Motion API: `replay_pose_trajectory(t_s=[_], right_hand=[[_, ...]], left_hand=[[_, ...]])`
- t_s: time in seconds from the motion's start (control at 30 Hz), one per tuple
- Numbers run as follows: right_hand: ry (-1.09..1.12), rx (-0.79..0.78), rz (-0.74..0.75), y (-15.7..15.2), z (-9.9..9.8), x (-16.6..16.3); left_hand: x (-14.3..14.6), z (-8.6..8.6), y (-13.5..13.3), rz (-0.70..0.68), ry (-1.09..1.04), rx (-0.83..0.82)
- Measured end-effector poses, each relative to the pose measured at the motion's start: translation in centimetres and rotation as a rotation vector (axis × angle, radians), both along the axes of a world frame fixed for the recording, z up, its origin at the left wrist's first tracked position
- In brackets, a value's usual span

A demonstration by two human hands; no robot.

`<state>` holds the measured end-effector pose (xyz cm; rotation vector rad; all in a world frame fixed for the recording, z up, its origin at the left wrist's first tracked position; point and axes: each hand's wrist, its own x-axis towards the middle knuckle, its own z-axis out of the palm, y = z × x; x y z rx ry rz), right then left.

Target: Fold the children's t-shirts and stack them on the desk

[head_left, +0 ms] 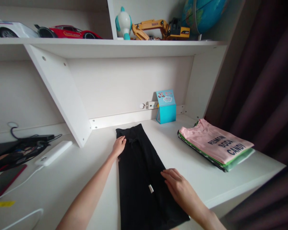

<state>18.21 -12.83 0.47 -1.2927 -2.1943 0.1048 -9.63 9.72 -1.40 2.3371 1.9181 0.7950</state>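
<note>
One black garment [133, 182], long axis pointing away

So it's lying on the white desk [98, 182] between both hands, running lengthwise away from the person. Left hand [119, 147] is at the far end's left edge, fingers loosely bent; right hand [178, 187] is nearer the close end, at the right edge, fingers half curled. Can't tell if either's actually pinching cloth. Folded shirts [217, 140] sit right of the right hand, farther out.
</note>
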Motion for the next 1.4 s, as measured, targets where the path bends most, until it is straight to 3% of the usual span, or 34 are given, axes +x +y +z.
replay_pose_trajectory(t_s=[0.2,0.37,0.47,0.6,0.9,1.1,1.17,1.27,1.4], right_hand=[[-0.132,-0.055,-0.022,0.0,1.2,-0.2],[-0.197,-0.06,-0.009,3.6,3.1,-1.5],[-0.212,-0.06,0.034,6.0,2.3,-2.1],[-0.281,-0.183,0.039,6.9,0.2,-1.6],[-0.299,-0.275,-0.064,5.9,-0.2,-1.4],[-0.307,-0.297,-0.084,5.8,0.0,-2.2],[-0.286,-0.296,-0.091,5.7,0.1,-2.4],[-0.23,-0.34,-0.044,5.3,0.9,-1.9],[-0.135,-0.37,0.116,2.9,3.1,0.2]], left_hand=[[1.3,1.8,1.0,0.06,0.01,0.04],[3.7,3.5,2.9,-0.028,0.052,-0.049],[3.9,2.9,3.2,-0.072,0.104,-0.176],[2.2,1.8,2.6,-0.052,0.209,-0.349],[0.6,0.5,2.8,0.035,0.224,-0.278],[0.4,2.4,2.7,-0.032,0.224,-0.433],[0.8,3.6,1.9,-0.054,0.208,-0.49],[2.2,5.6,-0.7,-0.086,0.164,-0.445],[3.7,8.9,-8.5,-0.311,0.193,-0.398]])
